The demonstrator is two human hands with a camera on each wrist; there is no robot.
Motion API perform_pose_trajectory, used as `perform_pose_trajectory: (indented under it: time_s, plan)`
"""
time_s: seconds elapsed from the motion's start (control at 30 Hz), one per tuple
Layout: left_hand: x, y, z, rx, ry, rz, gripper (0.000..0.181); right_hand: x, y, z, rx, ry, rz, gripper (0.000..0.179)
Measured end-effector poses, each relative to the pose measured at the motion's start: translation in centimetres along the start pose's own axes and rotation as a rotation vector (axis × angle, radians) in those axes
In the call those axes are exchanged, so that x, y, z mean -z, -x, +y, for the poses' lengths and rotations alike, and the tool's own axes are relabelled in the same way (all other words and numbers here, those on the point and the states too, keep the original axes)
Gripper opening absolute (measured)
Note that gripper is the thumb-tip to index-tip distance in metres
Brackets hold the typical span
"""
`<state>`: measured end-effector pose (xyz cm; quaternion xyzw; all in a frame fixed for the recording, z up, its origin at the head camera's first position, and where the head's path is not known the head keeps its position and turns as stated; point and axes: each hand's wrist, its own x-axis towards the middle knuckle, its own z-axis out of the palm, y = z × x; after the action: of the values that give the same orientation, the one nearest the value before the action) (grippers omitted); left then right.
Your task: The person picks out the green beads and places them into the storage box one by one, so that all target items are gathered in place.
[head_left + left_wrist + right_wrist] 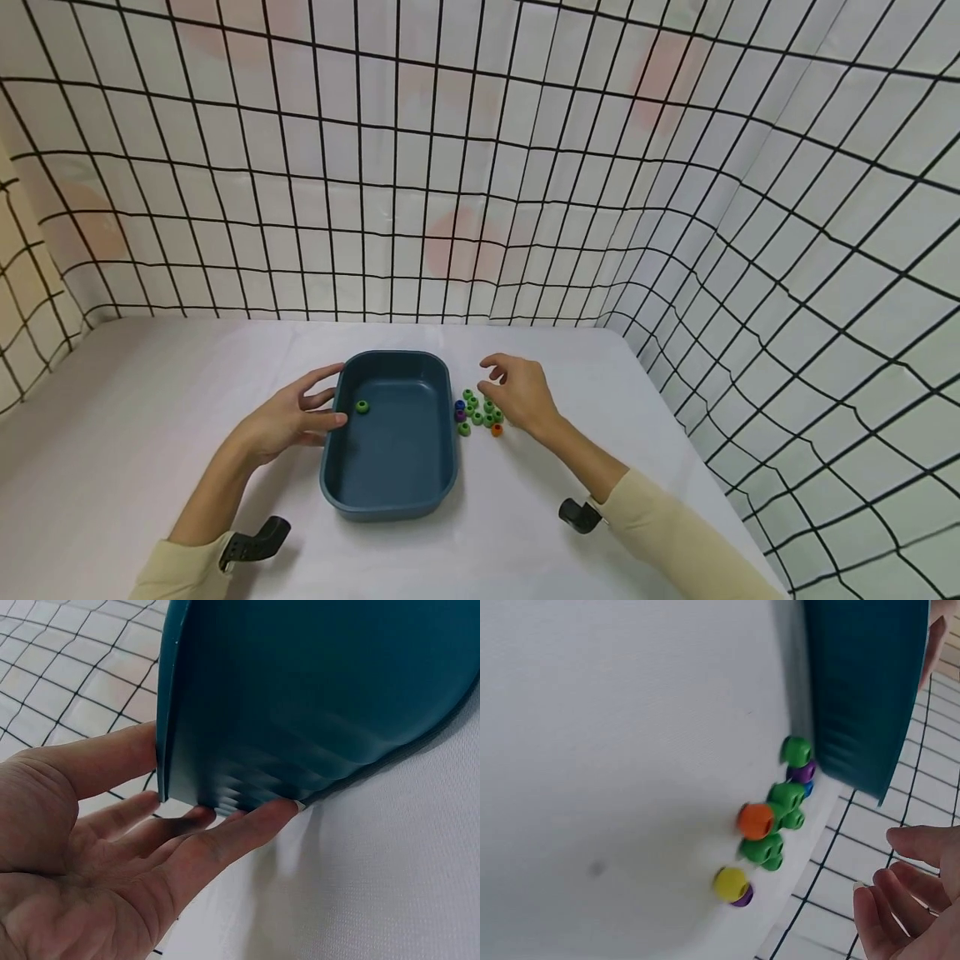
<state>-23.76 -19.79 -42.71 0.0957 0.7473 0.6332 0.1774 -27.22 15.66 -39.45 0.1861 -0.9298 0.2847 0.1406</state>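
My left hand (288,417) holds the left side of a dark teal plastic tray (390,507). Its thumb reaches over the rim, and the other fingers lie against the outer wall (300,742). One green bead (362,407) rests inside the tray near that side. Above the far part of a group of beads hangs my right hand (525,396), thumb and fingers apart with nothing between them. Several green beads (477,418), a blue bead (460,405), a purple bead (461,415) and an orange bead (497,430) lie right of the tray. A yellow bead (730,884) shows in the right wrist view.
Beside the yellow bead sits another purple bead (742,897). A white cloth (187,367) covers the table. Black netting (375,167) over white sheeting rises behind the table and along its right side. Each wrist carries a black strapped device (258,542).
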Motion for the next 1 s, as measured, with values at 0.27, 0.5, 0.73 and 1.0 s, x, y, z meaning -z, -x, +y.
perform_pose_trajectory:
  time_s: [0.27, 0.5, 0.73, 1.0]
  plan:
    - [0.3, 0.1, 0.1, 0.013, -0.007, 0.015, 0.091, 0.3, 0.8, 1.5, -0.068, -0.003, -0.044, 0.023]
    - [0.0, 0.1, 0.2, -0.006, 0.009, -0.008, 0.091, 0.6, 1.7, 3.1, -0.083, 0.012, -0.023, 0.018]
    - [-0.1, -0.1, 0.0, 0.001, 0.013, 0.002, 0.091, 0.6, 2.7, 4.5, -0.147, 0.027, -0.065, 0.015]
    - [0.0, 0.0, 0.1, 0.007, 0.008, 0.009, 0.091, 0.2, 3.5, 5.0, -0.187, 0.038, -0.096, 0.016]
